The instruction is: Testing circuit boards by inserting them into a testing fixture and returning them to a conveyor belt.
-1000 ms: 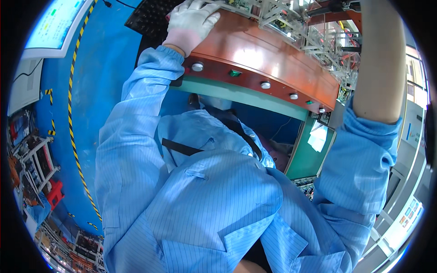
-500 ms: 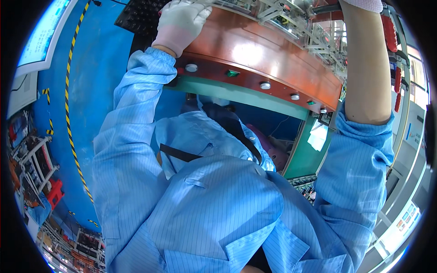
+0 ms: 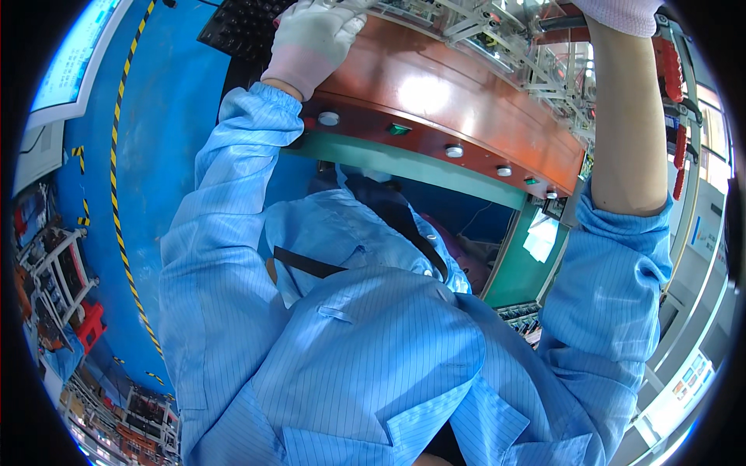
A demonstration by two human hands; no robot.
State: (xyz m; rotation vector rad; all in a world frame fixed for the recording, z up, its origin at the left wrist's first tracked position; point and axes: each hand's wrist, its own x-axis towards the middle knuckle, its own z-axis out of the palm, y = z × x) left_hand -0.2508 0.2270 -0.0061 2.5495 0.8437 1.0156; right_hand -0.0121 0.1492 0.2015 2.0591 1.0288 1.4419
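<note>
My left hand [image 3: 312,45], in a white and pink glove, lies at the upper left edge of the orange-red bench [image 3: 435,74]. Its partly visible fingers stretch apart toward the right and are cut by the picture's top; no held thing shows. Beside it is a black keyboard [image 3: 239,29]. At the upper right, only the gloved wrist part of my right hand [image 3: 625,14] shows, its fingers outside the picture. It is nearest to a clear plastic and metal fixture [image 3: 513,50] on the bench. Red-handled clamps [image 3: 673,70] stand just right of my bare right forearm.
White round knobs [image 3: 454,151] and green switches [image 3: 399,130] line the bench front. A monitor [image 3: 70,66] stands at the far left, above a blue floor [image 3: 167,101] with yellow-black tape. A green side panel [image 3: 517,268] closes the bench at right.
Both hands sit slightly lower in the picture, my left also a little to the right. The bench has shifted slightly with them. No grasp or release shows.
</note>
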